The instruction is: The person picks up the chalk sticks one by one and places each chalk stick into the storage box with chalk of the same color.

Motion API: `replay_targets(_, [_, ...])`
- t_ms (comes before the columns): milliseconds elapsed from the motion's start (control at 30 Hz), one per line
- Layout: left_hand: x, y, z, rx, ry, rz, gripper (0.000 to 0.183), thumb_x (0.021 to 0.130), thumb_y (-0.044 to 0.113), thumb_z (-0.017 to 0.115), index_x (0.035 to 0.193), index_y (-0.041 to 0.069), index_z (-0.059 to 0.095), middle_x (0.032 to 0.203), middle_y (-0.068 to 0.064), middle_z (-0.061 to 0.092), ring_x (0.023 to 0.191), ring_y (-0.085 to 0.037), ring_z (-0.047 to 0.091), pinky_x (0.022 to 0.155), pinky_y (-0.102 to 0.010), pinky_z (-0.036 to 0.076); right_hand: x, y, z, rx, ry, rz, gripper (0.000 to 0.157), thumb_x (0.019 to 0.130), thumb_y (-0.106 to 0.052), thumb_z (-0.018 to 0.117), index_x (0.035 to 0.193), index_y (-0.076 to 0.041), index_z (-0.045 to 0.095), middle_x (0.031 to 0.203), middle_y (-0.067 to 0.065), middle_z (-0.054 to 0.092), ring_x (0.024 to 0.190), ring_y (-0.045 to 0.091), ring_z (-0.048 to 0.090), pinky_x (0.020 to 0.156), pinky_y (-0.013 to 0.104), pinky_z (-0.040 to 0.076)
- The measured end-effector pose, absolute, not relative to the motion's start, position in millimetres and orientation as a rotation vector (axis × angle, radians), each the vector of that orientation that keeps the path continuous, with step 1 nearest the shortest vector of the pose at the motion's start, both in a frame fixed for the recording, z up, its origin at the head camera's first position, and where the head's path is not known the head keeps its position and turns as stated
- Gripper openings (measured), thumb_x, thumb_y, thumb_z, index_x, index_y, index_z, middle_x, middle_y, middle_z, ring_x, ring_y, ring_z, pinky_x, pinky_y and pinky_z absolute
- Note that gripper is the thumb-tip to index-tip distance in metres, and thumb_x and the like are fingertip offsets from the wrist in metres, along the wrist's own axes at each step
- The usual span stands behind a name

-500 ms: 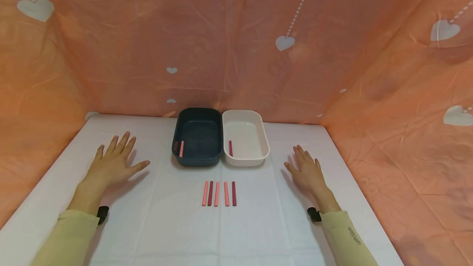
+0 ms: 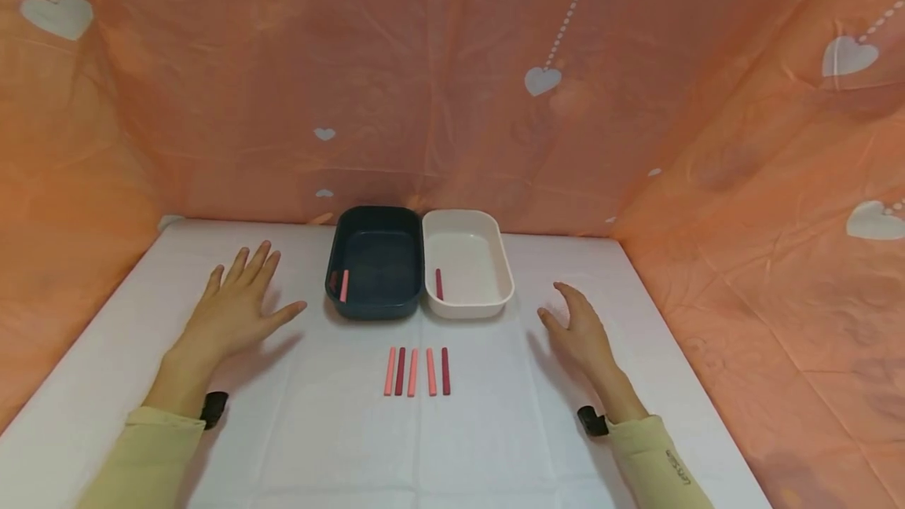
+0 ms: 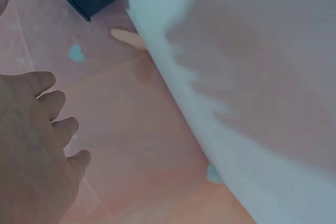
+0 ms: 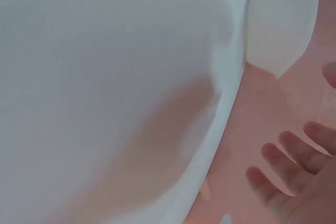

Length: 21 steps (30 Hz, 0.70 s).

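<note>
In the head view my left hand (image 2: 229,320) hovers left of a dark blue tray (image 2: 378,311), fingers spread and holding nothing. My right hand (image 2: 585,344) is right of a white tray (image 2: 470,311), thumb and forefinger apart with nothing between them. Before the trays lie several slim sticks in a row, three pink (image 2: 431,372) and two dark red (image 2: 446,371). The blue tray contains a pink stick (image 2: 344,287); a dark red stick (image 2: 439,284) is in the white one. Both wrist views show fingers above the table, touching no object.
The two trays stand side by side near the back edge of the white-covered table (image 2: 339,446). Orange cloth (image 2: 452,148) with white hearts hangs behind and along both sides. A black band (image 2: 214,410) is on each wrist.
My left hand has moved right and slightly forward, towards the blue tray. The right hand has shifted slightly left and turned, its fingers bunching more. Sticks and trays stay where they were.
</note>
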State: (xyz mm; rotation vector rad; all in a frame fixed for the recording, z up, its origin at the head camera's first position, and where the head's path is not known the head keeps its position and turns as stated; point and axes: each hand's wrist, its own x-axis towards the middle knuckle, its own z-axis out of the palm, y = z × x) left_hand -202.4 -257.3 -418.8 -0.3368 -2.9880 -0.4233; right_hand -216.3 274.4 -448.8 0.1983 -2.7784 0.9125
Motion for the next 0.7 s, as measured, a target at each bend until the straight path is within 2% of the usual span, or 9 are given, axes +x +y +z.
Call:
replay_targets(133, [-204.9,-245.8,-415.9,-0.361,-2.943,-0.441,0.104,0.097,0.064,0.060,0.163,-0.005,0.020,0.172,-0.024,0.012,0.156,-0.050,0.011,0.120,-0.073,0.008,-214.3,263.3,-448.2,0.247,-2.697,0.962,0.058,0.098,-0.018,0.071,0.148,0.004,0.049,0.142,0.025,0.057,0.124,0.043,0.058,0.100,0.059,0.049])
replay_targets(233, [-207.8,-236.4,-415.3,-0.383,-2.915,-0.456,0.104,0.095,0.061,0.064,0.162,-0.007,0.022,0.170,-0.026,0.016,0.156,-0.049,0.013,0.120,-0.072,0.010,-212.2,254.5,-448.2,0.281,-2.673,1.003,0.057,0.097,-0.014,0.072,0.146,0.006,0.051,0.134,0.023,0.060,0.115,0.040,0.061,0.094,0.054,0.053])
replay_targets(700, [-226.9,-194.2,-424.2,-0.450,-2.942,-0.461,0.108,0.094,0.065,0.063,0.161,-0.010,0.023,0.170,-0.028,0.016,0.157,-0.047,0.011,0.125,-0.065,0.009,-199.4,210.9,-449.2,0.462,-2.767,1.117,0.045,0.096,-0.014,0.074,0.136,0.001,0.059,0.122,0.016,0.065,0.099,0.027,0.066,0.085,0.044,0.059])
